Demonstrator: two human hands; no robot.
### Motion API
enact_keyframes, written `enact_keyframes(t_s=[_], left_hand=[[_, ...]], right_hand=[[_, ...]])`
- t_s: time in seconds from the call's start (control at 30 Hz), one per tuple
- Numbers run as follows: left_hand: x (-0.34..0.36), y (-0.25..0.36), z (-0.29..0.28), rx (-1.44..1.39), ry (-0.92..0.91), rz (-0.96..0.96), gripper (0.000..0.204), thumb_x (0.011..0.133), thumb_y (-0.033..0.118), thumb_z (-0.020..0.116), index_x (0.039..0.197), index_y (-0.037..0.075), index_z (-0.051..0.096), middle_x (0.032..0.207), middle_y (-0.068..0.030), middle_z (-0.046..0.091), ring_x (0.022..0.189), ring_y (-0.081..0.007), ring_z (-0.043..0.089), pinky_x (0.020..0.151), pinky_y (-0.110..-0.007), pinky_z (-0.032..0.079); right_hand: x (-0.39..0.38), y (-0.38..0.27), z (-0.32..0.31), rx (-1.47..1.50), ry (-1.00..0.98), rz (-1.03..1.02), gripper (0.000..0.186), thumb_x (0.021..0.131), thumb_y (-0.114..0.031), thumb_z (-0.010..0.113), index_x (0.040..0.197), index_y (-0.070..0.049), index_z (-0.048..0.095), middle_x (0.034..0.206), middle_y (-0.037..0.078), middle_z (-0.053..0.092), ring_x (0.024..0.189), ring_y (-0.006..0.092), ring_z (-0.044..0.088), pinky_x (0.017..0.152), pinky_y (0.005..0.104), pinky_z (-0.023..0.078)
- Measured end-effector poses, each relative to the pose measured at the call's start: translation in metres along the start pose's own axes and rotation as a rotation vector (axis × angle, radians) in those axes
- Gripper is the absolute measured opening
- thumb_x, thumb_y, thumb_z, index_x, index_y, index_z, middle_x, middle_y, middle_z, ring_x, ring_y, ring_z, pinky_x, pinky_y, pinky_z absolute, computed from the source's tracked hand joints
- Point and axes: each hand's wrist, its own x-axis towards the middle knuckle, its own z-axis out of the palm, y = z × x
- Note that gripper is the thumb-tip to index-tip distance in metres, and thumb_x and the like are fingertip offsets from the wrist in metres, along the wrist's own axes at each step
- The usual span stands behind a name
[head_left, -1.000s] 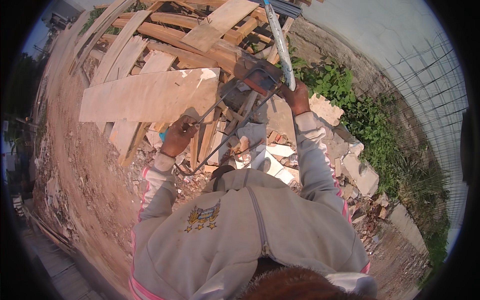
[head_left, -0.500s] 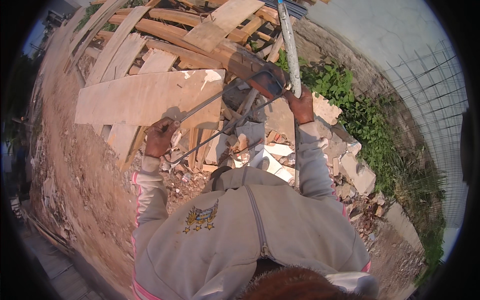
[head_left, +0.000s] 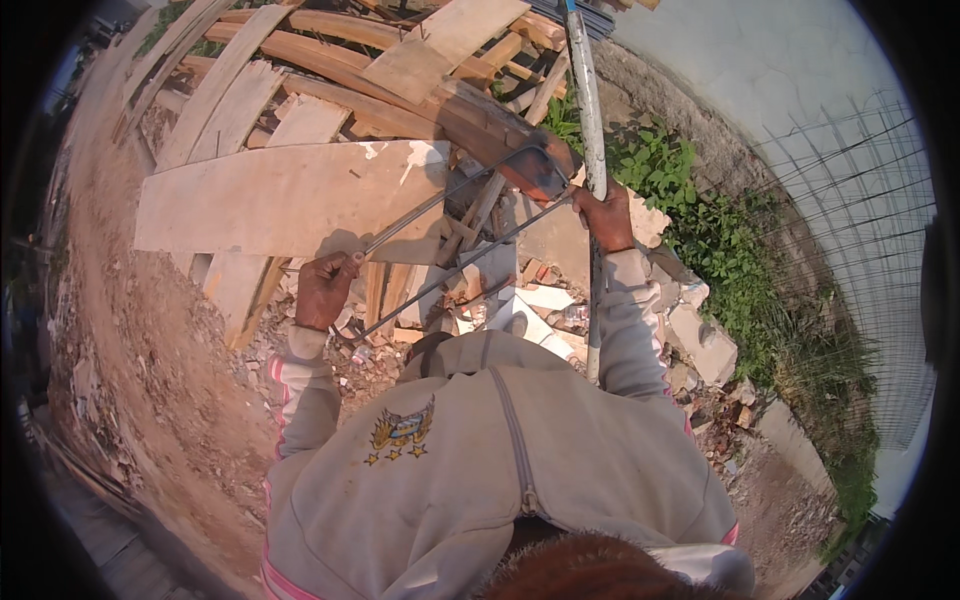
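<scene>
A thin metal rod bent into a long narrow loop (head_left: 462,262) stretches diagonally between my hands. My left hand (head_left: 326,290) is closed, pinching one rod end between thumb and fingers. The loop's other end, with a small hook, lies just beside that hand. My right hand (head_left: 606,218) is closed on the rod near the far bent corner. A white-stained pole (head_left: 588,110) with a blue upper part runs upright along my right hand, which covers part of it. Whether the fingers also grip the pole, I cannot tell.
Ahead, a pile of wooden beams (head_left: 385,120) carries a broad plywood board (head_left: 290,200). Broken concrete and rubble (head_left: 700,340) lie around me. Green plants (head_left: 720,230) grow at the right, near wire mesh (head_left: 860,230) against a pale wall (head_left: 760,60). Bare dirt ground (head_left: 150,400) spreads left.
The left hand has shifted slightly down, and the rod with it. The right hand has moved slightly right and down, still at the rod's corner. The view has shifted a little.
</scene>
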Motion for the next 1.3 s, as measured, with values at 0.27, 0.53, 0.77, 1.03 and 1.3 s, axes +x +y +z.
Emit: enact_keyframes(t_s=[0.27, 0.53, 0.77, 1.03, 1.3], left_hand=[[-0.036, 0.057, -0.016, 0.011, 0.167, 0.399, 0.018, 0.094, 0.012, 0.068, 0.082, -0.001, 0.065, 0.063, -0.0009, 0.052, 0.063, -0.0076, 0.046, 0.056, -0.029, 0.037], [0.016, 0.174, -0.072, 0.692, -0.026, 1.169, 0.026, 0.074, 0.022, 0.084, 0.086, 0.003, 0.07, 0.067, -0.005, 0.056, 0.056, -0.0213, 0.055, 0.051, -0.034, 0.042], [0.111, 0.187, -0.096, 0.936, -0.074, 1.539, 0.029, 0.065, 0.027, 0.083, 0.082, 0.008, 0.068, 0.071, -0.0021, 0.053, 0.064, -0.0206, 0.056, 0.057, -0.036, 0.046], [0.263, 0.186, -0.09, 0.956, 0.08, 1.778, 0.034, 0.066, 0.022, 0.077, 0.096, 0.013, 0.063, 0.095, -0.0061, 0.057, 0.088, -0.0265, 0.058, 0.075, -0.041, 0.049], [0.33, 0.125, -0.083, 1.093, -0.101, 1.457, 0.022, 0.078, 0.011, 0.073, 0.097, 0.011, 0.062, 0.103, -0.0098, 0.058, 0.102, -0.0311, 0.058, 0.086, -0.044, 0.048]], right_hand=[[-0.012, -0.046, -0.017, 0.139, -0.056, 0.05, 0.019, 0.087, -0.01, 0.071, 0.103, -0.003, 0.063, 0.087, 0.009, 0.073, 0.07, 0.0136, 0.073, 0.043, 0.0212, 0.043], [-0.002, -0.071, -0.042, 0.33, -0.164, -0.132, 0.052, 0.082, -0.005, 0.058, 0.133, 0.005, 0.055, 0.122, 0.017, 0.069, 0.074, 0.0198, 0.074, 0.048, 0.0237, 0.049], [-0.023, -0.05, -0.029, 0.622, -0.177, -0.149, 0.03, 0.084, -0.01, 0.063, 0.111, 0.003, 0.06, 0.116, 0.026, 0.066, 0.087, 0.0256, 0.073, 0.048, 0.0275, 0.053], [-0.034, -0.032, 0.035, 0.482, 0.336, -0.163, 0.011, 0.092, -0.009, 0.07, 0.096, -0.002, 0.062, 0.088, 0.01, 0.066, 0.074, 0.0193, 0.068, 0.044, 0.0277, 0.048], [-0.053, -0.006, 0.116, 0.332, 0.452, -0.173, 0.012, 0.089, -0.009, 0.073, 0.089, -0.004, 0.063, 0.077, 0.004, 0.064, 0.064, 0.0123, 0.06, 0.051, 0.0269, 0.047]])
